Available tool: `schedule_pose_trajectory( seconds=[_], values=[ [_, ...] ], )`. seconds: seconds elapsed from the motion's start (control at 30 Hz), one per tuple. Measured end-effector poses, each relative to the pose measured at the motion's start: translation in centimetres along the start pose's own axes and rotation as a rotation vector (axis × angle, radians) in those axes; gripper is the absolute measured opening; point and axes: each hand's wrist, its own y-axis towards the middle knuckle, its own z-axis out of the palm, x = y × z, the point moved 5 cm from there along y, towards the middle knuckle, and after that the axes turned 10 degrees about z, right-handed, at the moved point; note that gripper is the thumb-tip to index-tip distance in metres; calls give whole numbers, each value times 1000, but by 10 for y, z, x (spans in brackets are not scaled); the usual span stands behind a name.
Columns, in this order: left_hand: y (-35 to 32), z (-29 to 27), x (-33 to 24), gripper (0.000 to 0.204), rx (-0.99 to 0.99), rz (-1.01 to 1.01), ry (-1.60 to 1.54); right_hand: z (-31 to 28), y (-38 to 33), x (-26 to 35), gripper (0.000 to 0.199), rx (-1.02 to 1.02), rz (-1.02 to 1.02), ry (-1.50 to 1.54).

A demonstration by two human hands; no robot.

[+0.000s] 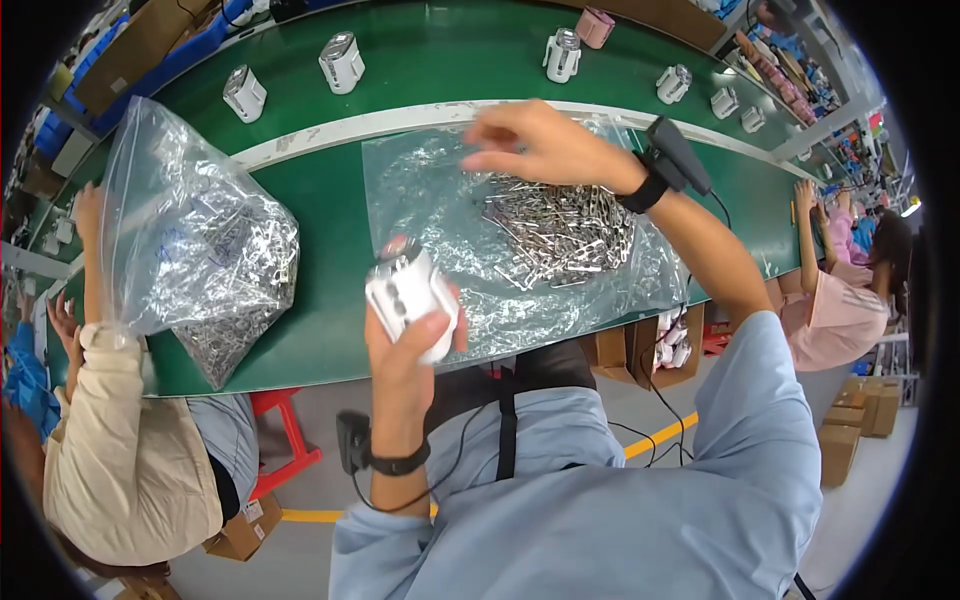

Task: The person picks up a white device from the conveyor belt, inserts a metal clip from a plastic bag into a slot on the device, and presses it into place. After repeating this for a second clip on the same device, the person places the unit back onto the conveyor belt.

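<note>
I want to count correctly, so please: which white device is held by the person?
The device in the left grip, nearer than the white rail; the white devices ahead, beyond that rail, rest unheld.

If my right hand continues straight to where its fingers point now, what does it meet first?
Pointing leftward, your right hand would probably meet the white rail first; the hand's height is unclear, so it may pass above.

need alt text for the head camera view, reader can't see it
A person's left hand holds a white device at a green workbench; the right hand hovers near small metal parts on clear plastic, with similar white devices beyond.
</note>
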Motion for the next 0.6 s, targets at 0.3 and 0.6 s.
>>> schedule_pose_trajectory(
  seconds=[0.3,0.6],
  values=[
    [-34,-24,5,73,-111,-109,88,36,-23,-56,17,-139,-260,-172],
    [-30,1,11,78,-21,-159,-244,42,-69,26,12,98,175,571]
  ],
)
